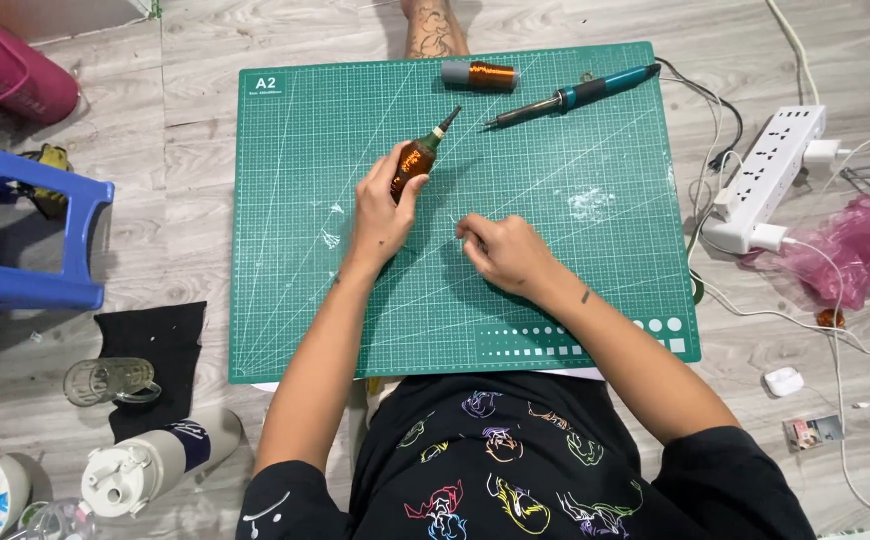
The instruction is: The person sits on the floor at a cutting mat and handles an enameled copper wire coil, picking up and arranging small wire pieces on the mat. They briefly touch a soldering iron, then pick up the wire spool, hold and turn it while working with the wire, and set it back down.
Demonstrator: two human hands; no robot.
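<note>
While the left hand (380, 215) wraps an amber bottle (413, 165), the right hand (503, 252) pinches something thin — unclear what.

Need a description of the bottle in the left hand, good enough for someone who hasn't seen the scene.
Find the green cutting mat on the floor. Near its upper middle, the left hand grips a small amber bottle with a dark pointed nozzle. The soldering iron nearby is longer, thinner and teal-handled.
</note>
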